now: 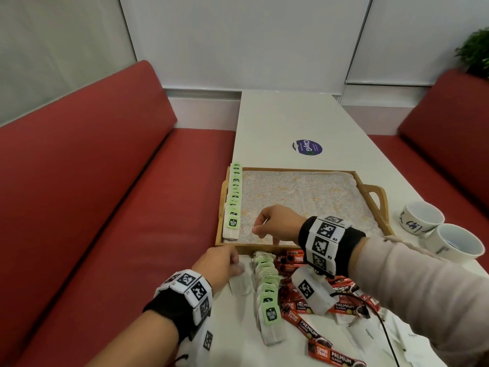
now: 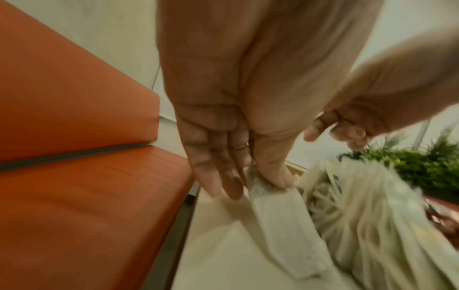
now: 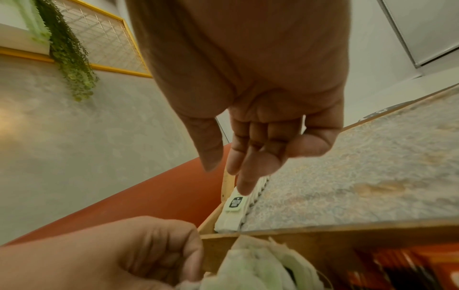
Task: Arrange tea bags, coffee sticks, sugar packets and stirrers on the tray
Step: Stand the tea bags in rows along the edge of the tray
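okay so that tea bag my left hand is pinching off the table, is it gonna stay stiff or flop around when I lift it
Probably floppy: the tea bag hangs limp and creased below the left hand, pinched at one end only. Likely very light, being thin paper. Its tag and string, as on the row in the tray, may dangle and snag the loose pile.

red benches (image 1: 92,207), white table (image 1: 285,123), pale walls (image 1: 238,35)

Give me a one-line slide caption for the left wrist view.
Left hand pinches a single tea bag off the table beside the loose pile.
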